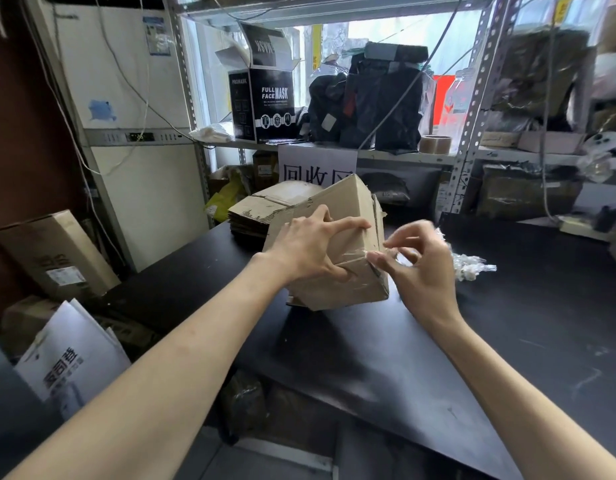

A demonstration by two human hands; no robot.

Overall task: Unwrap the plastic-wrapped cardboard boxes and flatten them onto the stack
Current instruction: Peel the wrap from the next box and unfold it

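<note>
Cardboard box (334, 244) is sitting tilted at the centre of the frame, one lower edge resting on the black table (507, 323) and the rest being held up off it. The left hand (310, 251) is gripping the box from the near side, thumb and forefinger spread wide across the upper face while the other fingers are curling into the lower face. The right hand (420, 268), just right of centre, is pinching a strip of clear plastic film (389, 251) between thumb and forefinger at the box's right corner, the remaining fingers arching loosely above. Film is showing as a glossy band only around that corner; whether more is clinging to the far sides cannot be told. Judging by this, the unwrapping of this box is nearing its end, while the box is keeping its full shape, so the flattening is not yet begun. Just behind it, left of centre, the stack of flattened cardboard (265, 209) is lying on the table's far edge, already several layers deep, suggesting some boxes are done. To the right of the right hand, a crumpled wad of film (469, 266) is lying on the table. Further back, in the upper half of the frame, a metal shelf is carrying a black mask carton (261, 102), dark bags and a tape roll (434, 144), with a paper sign (317, 164) hanging below. No other wrapped boxes are showing.
</note>
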